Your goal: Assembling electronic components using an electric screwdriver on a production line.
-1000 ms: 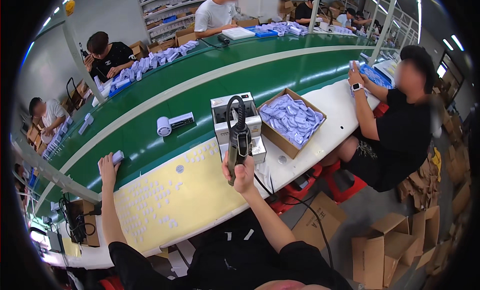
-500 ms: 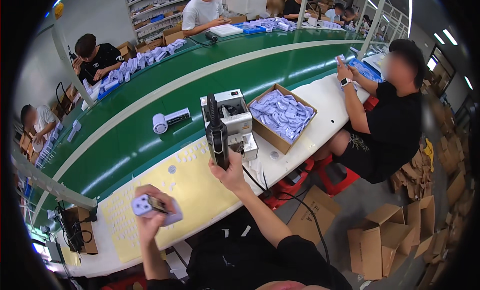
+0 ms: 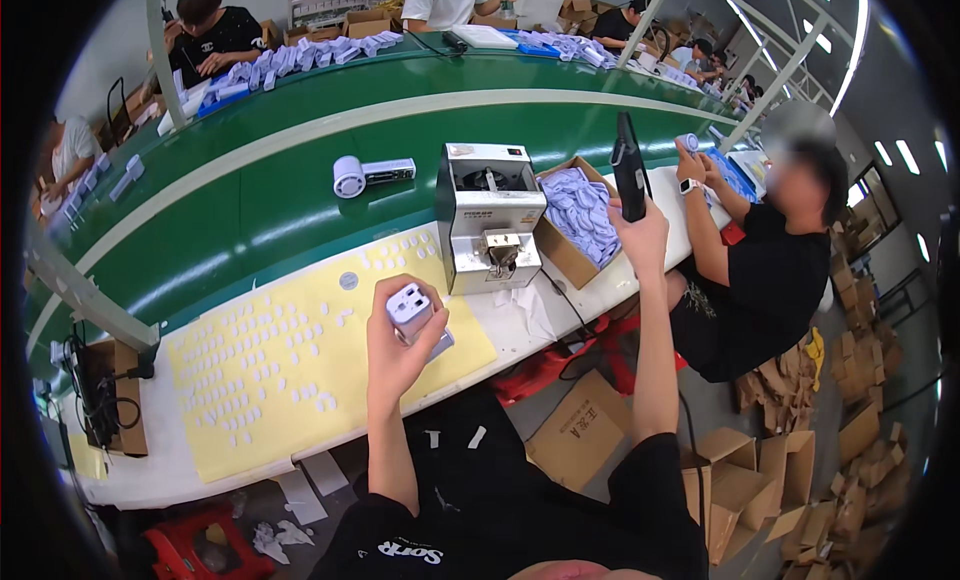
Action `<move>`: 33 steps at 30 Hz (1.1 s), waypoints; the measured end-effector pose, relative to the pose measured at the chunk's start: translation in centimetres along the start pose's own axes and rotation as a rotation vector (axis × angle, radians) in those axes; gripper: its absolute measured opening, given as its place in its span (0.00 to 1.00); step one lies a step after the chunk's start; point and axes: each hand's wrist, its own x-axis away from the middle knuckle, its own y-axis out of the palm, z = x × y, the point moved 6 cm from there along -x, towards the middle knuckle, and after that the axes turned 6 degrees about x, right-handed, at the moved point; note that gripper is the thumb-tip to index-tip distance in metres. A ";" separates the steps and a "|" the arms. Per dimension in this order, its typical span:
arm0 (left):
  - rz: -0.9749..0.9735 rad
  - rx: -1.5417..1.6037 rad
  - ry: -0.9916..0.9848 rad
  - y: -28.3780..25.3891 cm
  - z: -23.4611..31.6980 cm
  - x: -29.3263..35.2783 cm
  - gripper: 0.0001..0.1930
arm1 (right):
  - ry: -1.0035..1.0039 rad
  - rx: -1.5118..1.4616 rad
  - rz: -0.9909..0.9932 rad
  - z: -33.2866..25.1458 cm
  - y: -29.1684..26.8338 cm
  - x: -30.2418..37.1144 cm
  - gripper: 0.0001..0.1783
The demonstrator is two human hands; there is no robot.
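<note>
In my left hand (image 3: 392, 352) I grip a pale lilac plastic housing (image 3: 408, 306). Dark square openings show on its upward end, above the yellow sheet (image 3: 330, 420). My right hand (image 3: 646, 238), raised to the right, is wrapped round a black electric screwdriver (image 3: 628, 170) held upright beside the carton of lilac parts (image 3: 585, 265). Between my hands stands a silver screw feeder (image 3: 490, 220) on the white table. Small white pieces (image 3: 240, 365) lie in rows on the yellow sheet.
A lilac fan-like unit (image 3: 349, 177) lies on the green conveyor (image 3: 260, 215). A co-worker (image 3: 760, 270) sits at the right, holding a lilac part. A metal post (image 3: 95, 290) and a box of cables (image 3: 125, 405) stand left. Cardboard boxes (image 3: 740, 490) lie on the floor.
My right hand has swung right with the screwdriver, from before the screw feeder to beside the carton. My left hand has moved right and up with the housing, turning it. The view has shifted.
</note>
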 end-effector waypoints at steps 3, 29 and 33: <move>-0.072 0.016 -0.051 0.4 -0.5 0.0 0.18 | -0.003 0.305 -0.258 4.3 2.3 -2.1 0.17; -0.359 -0.336 0.078 1.0 -0.3 0.3 0.35 | -0.068 -0.511 -0.749 -15.4 5.3 13.5 0.14; -0.377 -0.444 0.118 1.1 0.2 0.5 0.30 | -0.109 -0.469 -0.719 -15.8 4.9 13.9 0.15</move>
